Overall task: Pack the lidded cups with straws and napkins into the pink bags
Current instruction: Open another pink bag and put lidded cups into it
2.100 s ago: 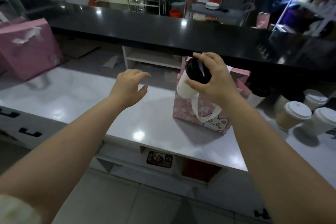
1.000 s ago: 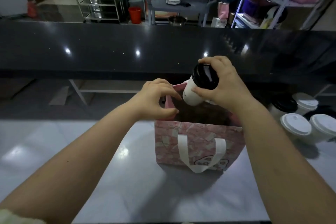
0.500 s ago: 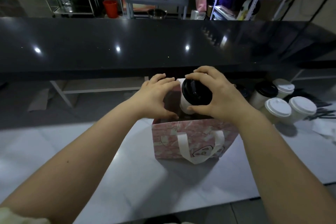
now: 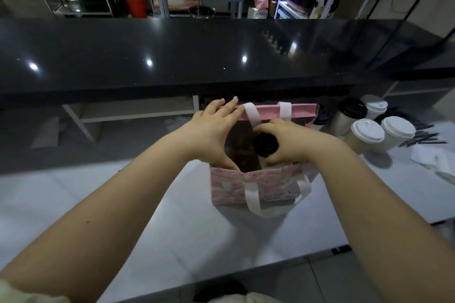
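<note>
Gripping black-lidded cup [image 4: 265,146] with right hand [image 4: 295,146], fingertips and thumb curled round lid rim. Holding it inside open mouth of pink bag [image 4: 270,186], right half, between far and near rims. Can't see cup body, can't tell depth in bag.

Bracing bag mouth with left hand [image 4: 211,135]: straight fingers laid over far rim, just beside far white handle [image 4: 251,115], thumb pressed on near wall's top edge, nothing clasped.

Sits upright on white counter [image 4: 160,229], near handle [image 4: 253,200] drooped down front wall. Backs onto raised black counter [image 4: 172,56].

Seeing more lidded cups [image 4: 368,131] just right of bag: two white-lidded in front, a black-lidded and another white-lidded behind. Seeing black straws [image 4: 424,134] right of those, white napkins [image 4: 440,158] by counter's right edge.

Can't tell what else sits in bag, too dark inside.
</note>
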Available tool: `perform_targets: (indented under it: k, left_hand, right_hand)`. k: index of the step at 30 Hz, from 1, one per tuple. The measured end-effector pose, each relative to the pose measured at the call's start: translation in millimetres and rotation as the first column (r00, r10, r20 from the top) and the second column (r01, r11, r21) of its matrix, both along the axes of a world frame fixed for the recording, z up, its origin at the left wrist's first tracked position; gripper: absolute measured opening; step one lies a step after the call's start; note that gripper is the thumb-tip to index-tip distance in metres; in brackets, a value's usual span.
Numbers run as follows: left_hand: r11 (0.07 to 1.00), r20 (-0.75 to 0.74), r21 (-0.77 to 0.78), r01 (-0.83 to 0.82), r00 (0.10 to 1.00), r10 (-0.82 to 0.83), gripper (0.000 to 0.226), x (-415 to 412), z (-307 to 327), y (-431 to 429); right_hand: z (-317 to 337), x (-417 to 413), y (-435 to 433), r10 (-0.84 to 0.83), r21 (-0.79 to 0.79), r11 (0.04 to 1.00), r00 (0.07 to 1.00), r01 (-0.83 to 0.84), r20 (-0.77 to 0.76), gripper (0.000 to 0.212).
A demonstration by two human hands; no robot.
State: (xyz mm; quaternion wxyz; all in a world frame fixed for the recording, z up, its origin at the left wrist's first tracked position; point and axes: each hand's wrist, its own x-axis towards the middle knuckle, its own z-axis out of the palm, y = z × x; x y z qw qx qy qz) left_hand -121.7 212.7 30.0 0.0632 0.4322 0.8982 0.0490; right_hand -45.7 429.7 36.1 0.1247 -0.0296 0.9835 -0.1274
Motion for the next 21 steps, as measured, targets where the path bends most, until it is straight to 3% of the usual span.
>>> perform_targets:
  k: [2,4,13,17,21]
  left_hand:
    - [1.0,-0.003,0.0,0.005,1.0,-0.005,0.141,3.3,0.9,-0.7]
    - [1.0,-0.005,-0.005,-0.004,1.0,0.004,0.142,5.7,0.8,-1.9]
    - [0.99,-0.045,-0.071,-0.125,0.992,0.122,0.142,-3.2,-0.4,2.8]
    - [0.989,-0.034,-0.069,-0.133,0.991,0.131,0.144,-3.4,-0.4,1.9]
    - [0.992,-0.04,-0.042,-0.122,0.992,0.121,0.142,2.1,-0.8,-0.3]
  right_hand:
    - [-3.7,-8.6,-3.2,-0.006,0.136,0.991,0.998,0.015,-0.064,0.086]
    - [-6.9,-13.9,-5.1,-0.009,0.144,0.989,0.991,0.029,-0.137,0.09]
    - [3.8,9.0,0.2,0.056,-0.186,0.977,0.965,-0.106,-0.257,0.078]
    - [3.1,14.3,-8.0,0.085,-0.113,0.989,0.993,-0.094,-0.081,0.066]
    - [-9.7,0.5,-14.6,-0.001,0.142,0.99,0.996,-0.012,0.093,0.074]
